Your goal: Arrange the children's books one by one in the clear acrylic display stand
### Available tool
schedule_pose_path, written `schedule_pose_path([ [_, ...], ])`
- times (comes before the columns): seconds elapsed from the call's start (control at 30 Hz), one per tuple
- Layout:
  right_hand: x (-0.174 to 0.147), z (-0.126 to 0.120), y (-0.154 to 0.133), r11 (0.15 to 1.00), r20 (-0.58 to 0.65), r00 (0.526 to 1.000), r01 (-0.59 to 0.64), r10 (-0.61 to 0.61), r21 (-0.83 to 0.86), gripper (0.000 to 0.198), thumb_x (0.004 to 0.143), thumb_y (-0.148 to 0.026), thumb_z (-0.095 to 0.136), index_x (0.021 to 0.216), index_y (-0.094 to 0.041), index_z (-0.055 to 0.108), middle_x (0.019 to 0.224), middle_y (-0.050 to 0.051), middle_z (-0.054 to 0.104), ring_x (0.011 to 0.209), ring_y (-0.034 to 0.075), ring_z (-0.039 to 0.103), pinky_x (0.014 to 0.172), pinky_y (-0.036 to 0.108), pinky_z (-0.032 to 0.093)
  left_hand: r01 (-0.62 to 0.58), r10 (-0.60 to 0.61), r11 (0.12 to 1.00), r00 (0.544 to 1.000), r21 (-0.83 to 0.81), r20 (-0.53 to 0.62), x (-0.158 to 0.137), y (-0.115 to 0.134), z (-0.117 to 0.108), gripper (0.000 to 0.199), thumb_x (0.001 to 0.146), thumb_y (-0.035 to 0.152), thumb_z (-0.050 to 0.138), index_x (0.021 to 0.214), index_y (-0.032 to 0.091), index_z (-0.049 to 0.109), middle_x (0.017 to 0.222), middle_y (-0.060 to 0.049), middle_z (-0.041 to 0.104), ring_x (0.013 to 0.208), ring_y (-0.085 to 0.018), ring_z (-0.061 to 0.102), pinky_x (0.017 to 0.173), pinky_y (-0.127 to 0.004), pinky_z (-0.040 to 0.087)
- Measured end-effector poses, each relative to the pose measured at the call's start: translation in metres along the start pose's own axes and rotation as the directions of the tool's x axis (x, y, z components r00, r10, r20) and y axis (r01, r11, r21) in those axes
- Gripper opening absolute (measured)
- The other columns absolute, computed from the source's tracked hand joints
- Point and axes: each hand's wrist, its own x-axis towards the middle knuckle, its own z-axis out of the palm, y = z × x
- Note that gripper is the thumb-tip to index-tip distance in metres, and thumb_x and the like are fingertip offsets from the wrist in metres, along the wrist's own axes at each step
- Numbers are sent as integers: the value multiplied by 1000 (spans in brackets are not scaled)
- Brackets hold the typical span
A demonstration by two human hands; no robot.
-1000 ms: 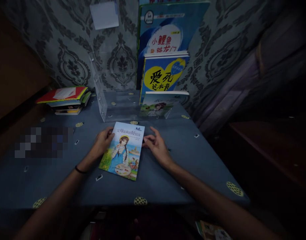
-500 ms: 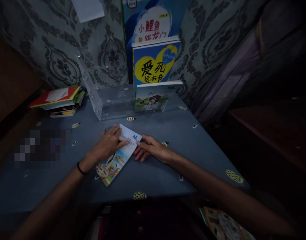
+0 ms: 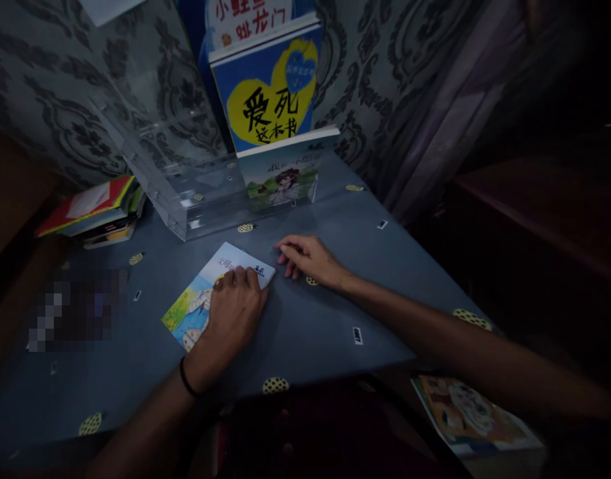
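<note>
A thin picture book with a pale blue and white top and a colourful painted lower part lies at an angle on the table. My left hand rests on its cover with the fingers bent and covers much of the picture. A dark band circles that wrist. Just right of the book, apart from it, my right hand hovers over or touches the table with its fingers loosely curled and apart, holding nothing.
A clear acrylic rack holds a heart-cover book and a green-cover book. Left of it sits a book pile. Another picture book lies below the blue-grey tabletop.
My right hand has come off the book and moved away from its edge. My left hand has slid lower onto the cover, and the book has turned. The view has shifted too.
</note>
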Motion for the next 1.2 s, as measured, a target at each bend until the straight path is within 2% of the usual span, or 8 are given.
schedule_pose_path([
  [0.13,-5,1,3,996,10,999,51,-50,-75,18,94,-19,50,105,-15,63,86,5,73,47,7,62,42,16,49,-13,13,1000,1000,8,14,-1,1,-6,26,103,27,39,102,14,63,100,-14,70,97,-29,67,74,-36,52],
  [0.27,-9,1,2,994,21,998,59,-57,-97,24,95,-19,46,112,-14,62,96,10,75,44,6,60,41,17,49,24,-21,998,999,-59,51,-1,-4,-12,32,104,31,36,98,18,65,93,-12,74,87,-29,71,61,-32,47],
  [0.4,-11,1,1,994,36,997,77,-74,-78,24,96,-20,46,115,-15,61,99,10,77,43,6,59,40,16,48,33,-33,995,999,-90,-7,-1,-8,-14,32,102,32,39,92,19,67,89,-10,76,77,-26,72,56,-29,41],
  [0.53,-12,0,1,995,55,995,83,-80,-53,26,97,-21,46,118,-15,60,104,12,77,43,6,59,40,17,49,54,-55,994,998,-93,-6,0,-10,-15,35,102,32,38,91,20,68,84,-9,76,70,-24,71,56,-29,39],
  [0.8,-13,0,-2,995,66,996,61,-56,-80,27,99,-22,43,120,-15,58,108,13,76,42,6,58,41,19,49,44,-39,993,998,-114,47,0,-13,-21,35,102,29,35,91,20,67,86,-10,76,75,-26,72,62,-32,40],
  [1.0,-13,0,3,988,46,991,133,-129,-84,30,100,-31,44,124,-18,58,111,10,76,43,5,57,43,20,48,9,-4,996,999,-92,50,-1,-9,-18,32,101,24,38,90,19,67,87,-10,75,75,-26,72,59,-30,43],
  [1.1,-19,1,-1,943,17,963,269,-271,-195,33,102,-29,38,127,-20,57,109,7,76,61,11,67,58,24,53,13,-11,994,1000,-112,22,-5,-5,-12,29,101,30,42,97,19,69,99,-12,75,87,-28,72,61,-31,49],
  [1.2,-26,3,-4,866,97,937,346,-335,-361,33,101,-29,43,128,-23,61,101,5,77,86,18,71,72,28,53,-1,-3,988,1000,-154,-29,-10,-5,-4,27,100,31,47,108,18,69,118,-14,72,99,-31,71,65,-36,55],
])
